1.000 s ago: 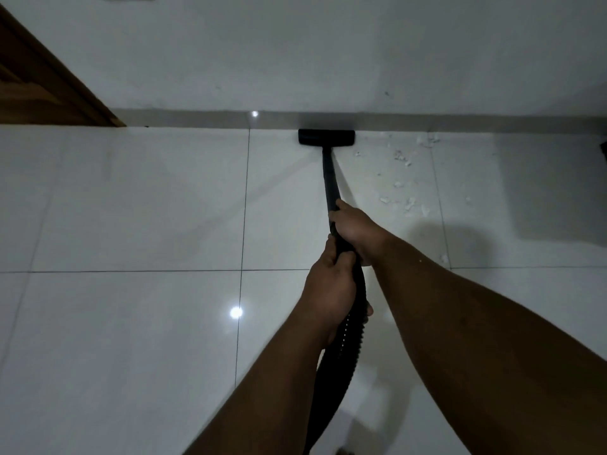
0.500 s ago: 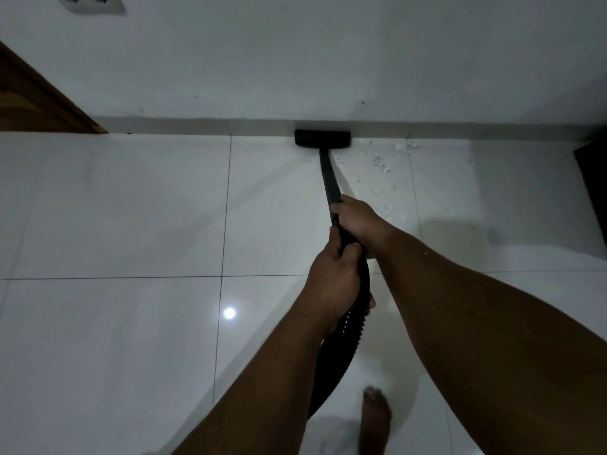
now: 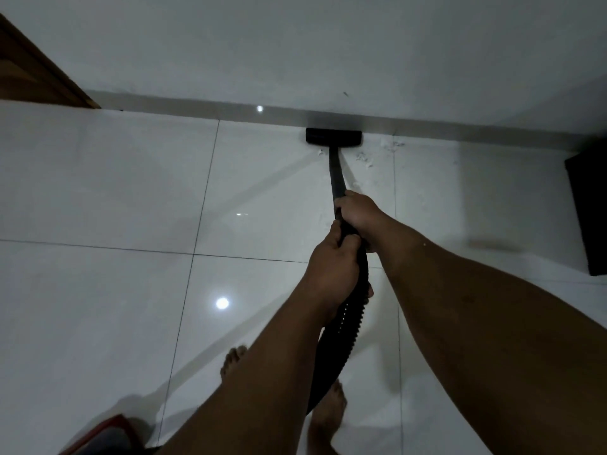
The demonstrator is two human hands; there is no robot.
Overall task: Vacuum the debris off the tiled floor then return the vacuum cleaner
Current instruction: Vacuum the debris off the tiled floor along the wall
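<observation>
the debris (image 3: 369, 159) is a scatter of small white scraps on the tiled floor (image 3: 108, 192), lying close to the skirting (image 3: 197, 105) at the foot of the wall (image 3: 295, 44), just to the right of the nozzle (image 3: 333, 137) and trailing a little way back along the right side of the wand (image 3: 336, 174). the nozzle is flat on the floor, touching or very nearly touching the skirting, with one or two scraps just beside its left rear corner. the wand runs from the nozzle back to both hands. the right hand (image 3: 359, 215) is the forward one, fingers wrapped round the wand; the left hand (image 3: 331, 270) sits directly behind it, fingers wrapped round the joint where the ribbed hose (image 3: 345, 330) begins. the hose drops down between the forearms toward the bare feet (image 3: 328, 412). judgement on progress: vacuuming is under way but not complete. the floor to the left of the nozzle shows no scraps, while the patch to its right is not yet picked up, so a sweep to the right along the skirting is left to do, followed by a check of the tile nearer the feet, part of which the arms hide. returning the vacuum has not begun; a red and grey shape (image 3: 98, 438) at the lower left edge may be its body, but too little shows to tell. a dark object (image 3: 588, 208) stands at the right edge, and a wooden frame (image 3: 36, 73) at the upper left.
</observation>
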